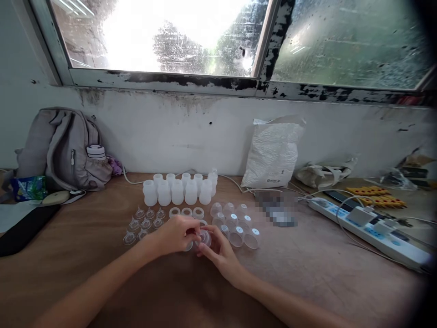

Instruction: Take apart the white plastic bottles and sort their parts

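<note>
My left hand (179, 234) pinches the left edge of a small clear round part (204, 238), while my right hand (218, 250) holds the same part from the right. Left of my hands lie several clear nipple-shaped pieces (146, 223), partly covered by my left wrist. Several pale rings (186, 212) sit just beyond my fingers, some hidden by them. To the right are several clear domed caps (236, 237). Behind stand several frosted white bottles (177, 192) in rows.
A grey backpack (68, 150) and a black flat item (29, 228) are at the left. A white plastic bag (273, 152) leans on the wall. Cables and a power strip (368, 232) lie at the right of the wooden table (307, 278).
</note>
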`<state>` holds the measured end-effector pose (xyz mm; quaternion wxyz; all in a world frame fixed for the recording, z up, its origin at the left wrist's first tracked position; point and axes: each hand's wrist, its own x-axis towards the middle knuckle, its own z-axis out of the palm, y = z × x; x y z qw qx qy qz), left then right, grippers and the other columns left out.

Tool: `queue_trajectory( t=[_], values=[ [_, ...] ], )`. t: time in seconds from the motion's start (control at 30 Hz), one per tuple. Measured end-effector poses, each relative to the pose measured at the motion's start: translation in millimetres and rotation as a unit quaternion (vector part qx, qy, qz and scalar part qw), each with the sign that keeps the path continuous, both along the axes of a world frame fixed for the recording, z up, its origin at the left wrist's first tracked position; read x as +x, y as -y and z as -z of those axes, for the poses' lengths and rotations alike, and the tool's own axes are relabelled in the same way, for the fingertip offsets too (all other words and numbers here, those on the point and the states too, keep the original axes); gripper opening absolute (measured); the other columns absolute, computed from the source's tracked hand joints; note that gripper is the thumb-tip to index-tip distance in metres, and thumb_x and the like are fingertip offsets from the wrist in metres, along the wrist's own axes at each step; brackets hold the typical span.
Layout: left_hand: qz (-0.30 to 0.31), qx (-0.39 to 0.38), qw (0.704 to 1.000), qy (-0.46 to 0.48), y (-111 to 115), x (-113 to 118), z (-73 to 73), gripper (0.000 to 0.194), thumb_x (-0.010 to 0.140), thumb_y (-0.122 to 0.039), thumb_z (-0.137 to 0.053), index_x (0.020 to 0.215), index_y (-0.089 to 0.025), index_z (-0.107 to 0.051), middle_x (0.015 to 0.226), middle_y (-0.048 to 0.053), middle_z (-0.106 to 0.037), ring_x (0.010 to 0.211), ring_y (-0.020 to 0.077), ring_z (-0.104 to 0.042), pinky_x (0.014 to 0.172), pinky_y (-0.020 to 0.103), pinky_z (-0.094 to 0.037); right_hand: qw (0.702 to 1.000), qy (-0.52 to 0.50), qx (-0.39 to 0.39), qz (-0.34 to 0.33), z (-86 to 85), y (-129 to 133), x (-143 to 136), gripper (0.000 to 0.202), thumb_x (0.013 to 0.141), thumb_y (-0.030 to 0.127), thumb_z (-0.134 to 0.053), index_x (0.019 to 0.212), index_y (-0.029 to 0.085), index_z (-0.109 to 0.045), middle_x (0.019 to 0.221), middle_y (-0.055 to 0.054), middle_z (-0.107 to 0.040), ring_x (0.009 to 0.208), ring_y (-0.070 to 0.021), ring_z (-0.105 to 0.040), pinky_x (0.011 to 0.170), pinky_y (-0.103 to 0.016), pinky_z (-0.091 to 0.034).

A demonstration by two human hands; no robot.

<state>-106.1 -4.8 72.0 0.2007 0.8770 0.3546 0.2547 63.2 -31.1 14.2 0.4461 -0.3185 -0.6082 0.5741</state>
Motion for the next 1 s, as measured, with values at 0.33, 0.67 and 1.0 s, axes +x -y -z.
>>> queue_trajectory(
  t=[0.33, 0.67, 1.0],
  values=[
    [-0.083, -0.109, 0.977, 0.164, 45.3, -19.3, 53.7, 0.016, 0.077, -0.024, -0.052, 0.091, -0.018, -0.055, 0.085, 0.003, -0.062, 0.075, 0.0127, -0.059, 0.068, 0.023, -0.047, 0.983, 0.163, 0.084, -0.023, -0.9, 5.5, 1.4, 0.035, 0.067, 0.034, -0.066, 0.091, 0.019, -0.046, 0.084, -0.001, -0.052, 0.073, -0.0124, -0.051, 0.063, -0.023, -0.045],
    [-0.094, -0.18, 0.968, 0.146, 52.0, -14.8, 50.0, 0.017, 0.076, -0.027, -0.053, 0.091, -0.018, -0.053, 0.086, 0.002, -0.061, 0.074, 0.0125, -0.057, 0.069, 0.023, -0.047, 0.961, 0.214, 0.174, -0.028, -4.0, 13.8, 2.2, 0.036, 0.07, 0.032, -0.062, 0.097, 0.02, -0.043, 0.085, -0.002, -0.053, 0.075, -0.0134, -0.051, 0.066, -0.026, -0.044],
    [-0.101, -0.256, 0.939, 0.206, 50.5, -12.8, 50.0, 0.015, 0.074, -0.027, -0.055, 0.083, -0.014, -0.056, 0.079, 0.003, -0.061, 0.073, 0.0135, -0.057, 0.068, 0.024, -0.048, 0.97, 0.183, 0.143, -0.072, -4.8, 15.8, 0.6, 0.025, 0.075, 0.024, -0.055, 0.096, 0.019, -0.042, 0.084, -0.001, -0.054, 0.074, -0.0116, -0.053, 0.068, -0.025, -0.046]
  ],
)
